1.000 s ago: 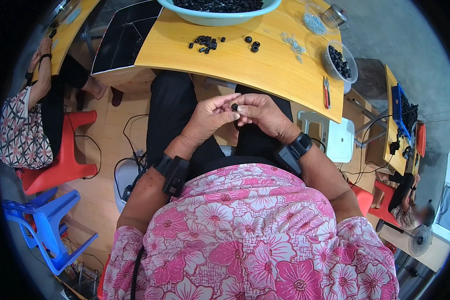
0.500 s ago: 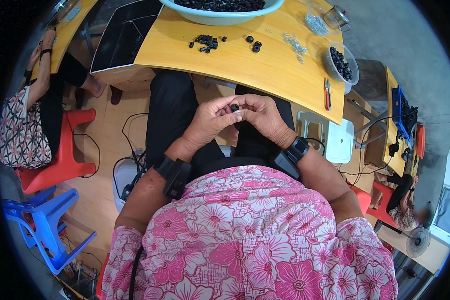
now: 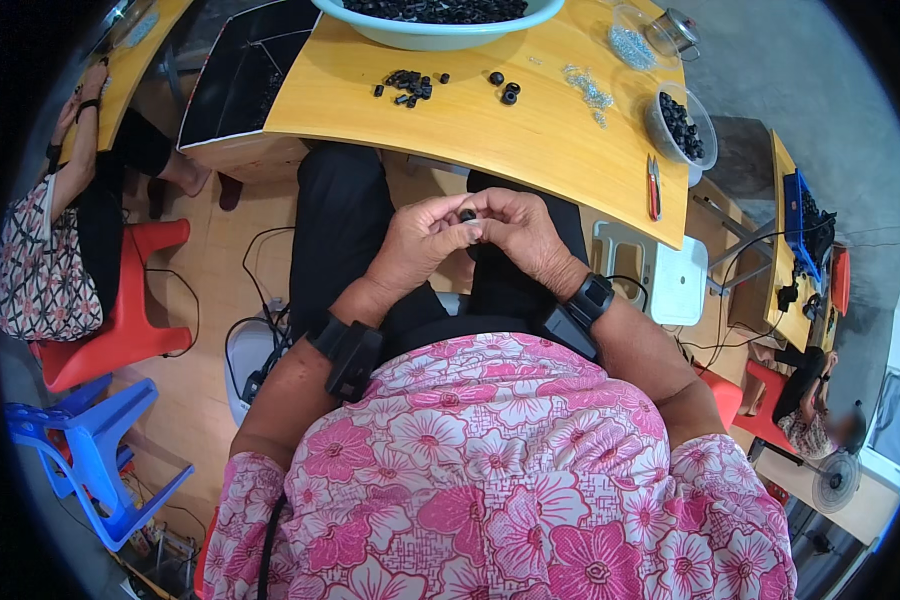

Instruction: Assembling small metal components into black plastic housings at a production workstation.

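Over my lap, just off the table's near edge, both hands meet around a small black round part (image 3: 467,214). My left hand (image 3: 420,240) pinches it between thumb and fingers from the left. From the right, my right hand (image 3: 518,227) closes on the same part, thumb against thumb. The fingers cover most of it, so its full shape cannot be made out. Beyond the hands, a cluster of small black cylindrical pieces (image 3: 408,85) lies on the yellow table (image 3: 370,122), with a few rounder black parts (image 3: 510,94) to their right.
A pale basin (image 3: 440,36) heaped with black pieces stands at the far edge. Further right are clear metal-like bits (image 3: 588,90), a clear tub of black parts (image 3: 705,148) and red-handled cutters (image 3: 654,190). A co-worker (image 3: 55,250) sits at left, near a blue stool (image 3: 105,450).
Both hands stay together over the lap with the black part between them. Only a very slight shift of the fingers and view shows.
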Demonstrator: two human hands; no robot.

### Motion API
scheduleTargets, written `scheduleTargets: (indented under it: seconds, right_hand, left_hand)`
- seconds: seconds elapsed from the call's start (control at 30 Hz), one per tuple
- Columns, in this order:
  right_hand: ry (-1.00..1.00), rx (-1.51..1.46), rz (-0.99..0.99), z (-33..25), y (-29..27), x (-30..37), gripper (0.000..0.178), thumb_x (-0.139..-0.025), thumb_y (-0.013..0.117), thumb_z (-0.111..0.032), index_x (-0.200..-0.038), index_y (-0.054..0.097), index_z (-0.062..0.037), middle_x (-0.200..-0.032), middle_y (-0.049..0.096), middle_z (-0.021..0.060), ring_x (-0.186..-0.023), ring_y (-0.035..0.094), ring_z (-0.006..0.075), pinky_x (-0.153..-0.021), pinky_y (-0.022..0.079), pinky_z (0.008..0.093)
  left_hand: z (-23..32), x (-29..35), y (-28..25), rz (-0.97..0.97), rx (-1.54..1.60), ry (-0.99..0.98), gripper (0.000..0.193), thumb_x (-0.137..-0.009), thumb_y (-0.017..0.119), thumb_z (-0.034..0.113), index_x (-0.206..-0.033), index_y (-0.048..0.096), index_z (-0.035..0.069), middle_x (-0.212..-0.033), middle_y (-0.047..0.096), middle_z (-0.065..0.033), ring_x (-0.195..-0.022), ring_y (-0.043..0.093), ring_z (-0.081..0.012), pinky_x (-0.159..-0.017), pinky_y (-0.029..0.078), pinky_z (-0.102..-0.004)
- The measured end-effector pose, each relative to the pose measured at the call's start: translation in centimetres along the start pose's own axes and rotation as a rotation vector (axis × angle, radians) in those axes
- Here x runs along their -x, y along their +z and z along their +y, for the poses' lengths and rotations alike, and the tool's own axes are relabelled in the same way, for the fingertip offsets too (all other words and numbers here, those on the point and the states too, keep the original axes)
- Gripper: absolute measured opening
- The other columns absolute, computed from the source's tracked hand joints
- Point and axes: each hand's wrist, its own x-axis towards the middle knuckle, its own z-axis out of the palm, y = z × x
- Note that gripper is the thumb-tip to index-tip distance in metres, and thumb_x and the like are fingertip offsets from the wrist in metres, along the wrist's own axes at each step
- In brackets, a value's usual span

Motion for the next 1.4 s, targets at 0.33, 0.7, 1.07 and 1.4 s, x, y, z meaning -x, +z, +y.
scheduleTargets:
  seconds: [0.33,0.7,1.07,1.4]
  right_hand:
    - [0.016,-0.019,0.004,0.3,-0.2,0.0,0.013,-0.082,0.059,0.003,-0.094,0.064,0.0024,-0.084,0.064,0.0020,-0.078,0.057,0.0064,-0.071,0.048,0.0221]
    - [-0.022,-0.048,0.025,1.5,-0.5,-0.3,0.013,-0.080,0.058,0.004,-0.091,0.064,0.0007,-0.082,0.058,-0.0021,-0.075,0.051,0.0041,-0.069,0.043,0.0200]
    - [-0.033,-0.005,0.011,2.1,-0.6,-1.0,0.014,-0.079,0.058,0.006,-0.090,0.065,-0.0003,-0.078,0.056,-0.0040,-0.071,0.049,0.0031,-0.065,0.042,0.0196]
    - [0.214,-0.413,-0.125,0.5,-2.0,-1.1,0.013,-0.086,0.065,-0.013,-0.093,0.064,-0.0023,-0.077,0.059,-0.0017,-0.068,0.054,0.0072,-0.068,0.049,0.0240]
  left_hand:
    - [0.1,0.0,-0.3,-0.012,-0.024,-0.065,0.042,-0.086,0.066,0.012,-0.124,0.056,-0.002,-0.091,0.061,0.0004,-0.078,0.055,-0.0051,-0.073,0.047,-0.0191]
    - [-0.3,-0.3,0.0,0.031,0.031,-0.075,0.042,-0.085,0.066,0.008,-0.125,0.056,-0.001,-0.091,0.060,0.0019,-0.079,0.054,-0.0045,-0.074,0.046,-0.0187]
    - [0.2,-0.5,-0.2,0.047,0.014,-0.125,0.042,-0.084,0.068,0.006,-0.124,0.057,-0.002,-0.099,0.063,0.0017,-0.084,0.054,-0.0030,-0.078,0.047,-0.0188]
    - [-0.2,-0.9,-0.3,0.078,0.046,0.006,0.037,-0.085,0.064,0.001,-0.121,0.058,-0.001,-0.091,0.063,-0.0018,-0.080,0.059,-0.0070,-0.074,0.050,-0.0208]
